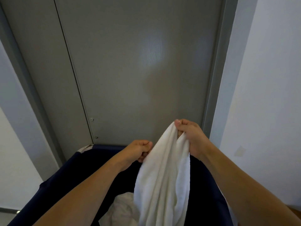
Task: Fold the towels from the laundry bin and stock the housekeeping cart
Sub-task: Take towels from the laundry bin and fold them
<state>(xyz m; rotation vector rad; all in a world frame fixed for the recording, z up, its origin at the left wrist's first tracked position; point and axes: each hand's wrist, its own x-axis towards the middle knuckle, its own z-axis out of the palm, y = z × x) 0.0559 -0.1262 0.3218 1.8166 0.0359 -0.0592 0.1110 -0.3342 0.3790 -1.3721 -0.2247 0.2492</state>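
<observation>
Right hand (189,137) raised, fingers curled around top of white towel (162,176), gripping bunched edge. Towel hangs down in long folds into dark blue laundry bin (68,176). Left hand (138,150) just beside towel's left edge, fingers curled into fist; cannot tell if it pinches cloth. Second crumpled white towel (120,209) lies inside bin, lower left of hanging one. Grey door (130,70) stands behind bin.
</observation>
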